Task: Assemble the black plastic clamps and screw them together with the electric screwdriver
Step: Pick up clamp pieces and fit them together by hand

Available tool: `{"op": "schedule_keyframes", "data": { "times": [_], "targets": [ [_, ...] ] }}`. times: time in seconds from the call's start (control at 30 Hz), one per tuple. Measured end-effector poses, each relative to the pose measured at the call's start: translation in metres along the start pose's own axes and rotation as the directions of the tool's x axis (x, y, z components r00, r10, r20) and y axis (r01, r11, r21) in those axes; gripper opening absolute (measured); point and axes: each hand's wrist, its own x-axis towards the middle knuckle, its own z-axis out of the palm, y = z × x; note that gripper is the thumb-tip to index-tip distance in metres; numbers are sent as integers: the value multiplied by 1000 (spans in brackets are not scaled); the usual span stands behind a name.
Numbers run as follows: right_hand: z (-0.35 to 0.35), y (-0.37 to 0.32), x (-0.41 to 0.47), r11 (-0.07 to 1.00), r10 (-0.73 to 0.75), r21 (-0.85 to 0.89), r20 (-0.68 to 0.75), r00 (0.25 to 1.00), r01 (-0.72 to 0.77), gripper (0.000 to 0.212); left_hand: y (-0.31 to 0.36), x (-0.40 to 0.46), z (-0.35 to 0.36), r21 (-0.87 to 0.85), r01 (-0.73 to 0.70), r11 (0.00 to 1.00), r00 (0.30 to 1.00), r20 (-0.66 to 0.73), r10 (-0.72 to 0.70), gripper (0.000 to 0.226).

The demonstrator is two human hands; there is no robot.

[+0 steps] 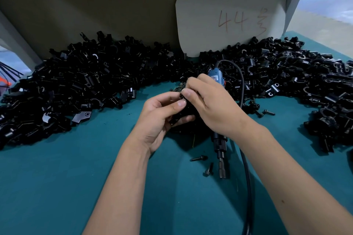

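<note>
Between both sets of fingers, mid-table: one black plastic clamp [183, 112], pinched by the left hand [160, 120] with thumb curled over its top, and by the right hand [208, 105], whose fingertips close on its upper end. Beneath the right palm: electric screwdriver [219, 139], blue body showing beyond the knuckles, black bit end pointing toward the person, lying on the table [57, 187]; its black cord [246, 177] loops away behind the hand and returns toward the near edge. Just nearer than the fingers: two loose black screws [198, 158]; further screws [267, 112] right of the right hand. Open teal surface lies near and left of the fingers. Beyond and to either side: heaped clamp parts [80, 82] in an arc. Behind the heap: grey panel and a card [229, 15] marked "44".
</note>
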Motion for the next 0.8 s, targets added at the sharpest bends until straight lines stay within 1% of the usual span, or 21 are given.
{"op": "schedule_keyframes", "data": {
  "times": [0.13,0.23,0.4,0.53,0.57,0.63,0.67,0.73,0.8],
  "targets": [
    [0,-1,-1,1000,7,0,5,1000,-7,37,0,0,-1,72,-33,997,999,-8,34,18],
    [1,-2,-1,1000,-7,11,-12,1000,7,38,1,0,0,88,-44,995,999,-13,45,17],
    [-1,-3,-2,1000,-13,-15,49,999,14,19,4,0,-2,172,-28,985,998,-45,37,13],
    [-5,-5,-1,1000,-11,14,103,995,10,9,6,-1,-2,191,-24,981,997,-68,37,16],
    [-6,-5,-1,1000,-9,17,126,992,7,9,6,-1,-2,194,-18,981,997,-68,32,14],
    [-5,-6,-1,1000,4,9,153,988,-6,12,6,-2,-3,204,-21,979,998,-55,33,7],
    [-3,-6,-1,1000,17,6,149,989,-18,16,6,-3,-2,201,-27,979,999,-40,36,5],
    [0,-8,-1,999,46,21,101,994,-49,31,5,-4,-1,195,-56,979,998,-7,58,8],
    [2,-9,-1,998,65,10,32,997,-65,41,4,-3,0,204,-85,975,996,13,84,6]
  ]
}}
